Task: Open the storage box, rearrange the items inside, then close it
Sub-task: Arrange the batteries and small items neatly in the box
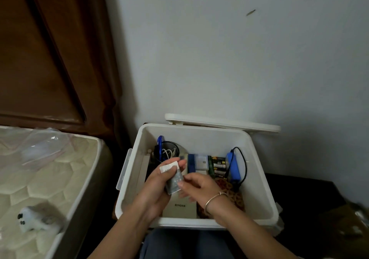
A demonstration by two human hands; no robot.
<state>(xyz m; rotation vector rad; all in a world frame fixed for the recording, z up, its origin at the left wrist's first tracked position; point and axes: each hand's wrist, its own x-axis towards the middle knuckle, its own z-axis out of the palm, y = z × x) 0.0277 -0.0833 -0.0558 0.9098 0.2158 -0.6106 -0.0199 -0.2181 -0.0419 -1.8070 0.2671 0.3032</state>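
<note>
In a corner by a pale wall (219,59), the left hand (157,187) curls its fingers (182,164) round a small glossy packet (174,180). The right hand (199,186) thumbs its lower end, grip unclear. Both are over the open, smooth white storage box (256,179). Stand the packet snugly beside the hard cylindrical batteries (218,166).

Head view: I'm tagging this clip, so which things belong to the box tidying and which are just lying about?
Job: storage box, its lid, small packet held by left hand and right hand, batteries, beige carton.
Lying about: plush toy, plastic bag, mattress.
</note>
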